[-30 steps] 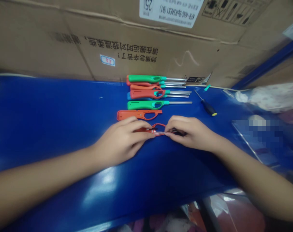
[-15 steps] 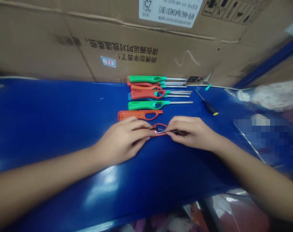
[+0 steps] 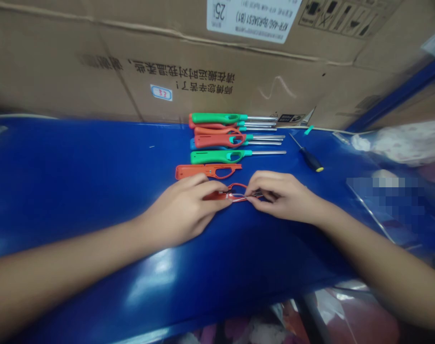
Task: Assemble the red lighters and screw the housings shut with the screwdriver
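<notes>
Between my hands lies a red lighter shell half (image 3: 239, 185) with thin wires inside, partly hidden by fingers. My left hand (image 3: 189, 208) is closed around its left part, thumb and fingers at the shell's edge. My right hand (image 3: 284, 197) pinches a thin wire or the shell's narrow end; the fingertips cover which. Just beyond my left hand an orange shell half (image 3: 192, 171) lies on the blue table (image 3: 95, 191). Farther back is a green lighter (image 3: 217, 156) with a metal tube, pointing right.
Several green, red and blue lighters (image 3: 219, 139) are stacked behind, against a cardboard box (image 3: 189, 57). A dark screwdriver (image 3: 310, 160) and a small teal piece (image 3: 309, 130) lie at right. Clear plastic and white bags (image 3: 411, 143) are at the far right.
My left fingers have shifted slightly on the red shell, with the thumb farther right, showing more of the shell between thumb and fingers. My right hand has barely moved.
</notes>
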Tool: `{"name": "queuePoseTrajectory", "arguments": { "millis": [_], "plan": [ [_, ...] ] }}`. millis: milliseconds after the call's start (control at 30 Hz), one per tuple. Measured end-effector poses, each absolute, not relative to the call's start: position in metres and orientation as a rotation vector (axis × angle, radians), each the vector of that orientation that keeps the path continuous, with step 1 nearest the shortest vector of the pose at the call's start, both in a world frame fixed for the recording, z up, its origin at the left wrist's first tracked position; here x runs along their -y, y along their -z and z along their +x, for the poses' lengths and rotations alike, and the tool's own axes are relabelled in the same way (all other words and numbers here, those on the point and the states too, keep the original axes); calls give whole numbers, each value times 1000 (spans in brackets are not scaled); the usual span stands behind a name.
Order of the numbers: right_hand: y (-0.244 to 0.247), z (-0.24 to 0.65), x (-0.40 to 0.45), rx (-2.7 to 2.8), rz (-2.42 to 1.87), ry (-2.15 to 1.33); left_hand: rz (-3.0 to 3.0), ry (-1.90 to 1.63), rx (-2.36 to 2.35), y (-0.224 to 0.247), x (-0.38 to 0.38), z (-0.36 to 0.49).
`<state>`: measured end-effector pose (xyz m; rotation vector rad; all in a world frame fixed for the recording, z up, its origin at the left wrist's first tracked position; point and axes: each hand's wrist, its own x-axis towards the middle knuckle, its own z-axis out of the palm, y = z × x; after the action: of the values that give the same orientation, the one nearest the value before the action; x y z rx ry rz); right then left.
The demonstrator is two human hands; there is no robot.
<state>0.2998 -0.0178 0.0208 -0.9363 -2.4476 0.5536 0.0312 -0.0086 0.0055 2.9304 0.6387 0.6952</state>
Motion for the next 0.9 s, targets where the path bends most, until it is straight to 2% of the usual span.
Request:
{"name": "queuePoseTrajectory", "arguments": {
  "millis": [167,467,900],
  "plan": [
    [-25,298,21,2498,-985,-611,2989,-677,-648,-6,10,32],
    [-30,299,23,2632,-1067,-508,2860,-825,-652,0,9,31],
    [-26,298,22,2542,-1030,-513,2786,-889,-634,0,8,31]
  ]
}}
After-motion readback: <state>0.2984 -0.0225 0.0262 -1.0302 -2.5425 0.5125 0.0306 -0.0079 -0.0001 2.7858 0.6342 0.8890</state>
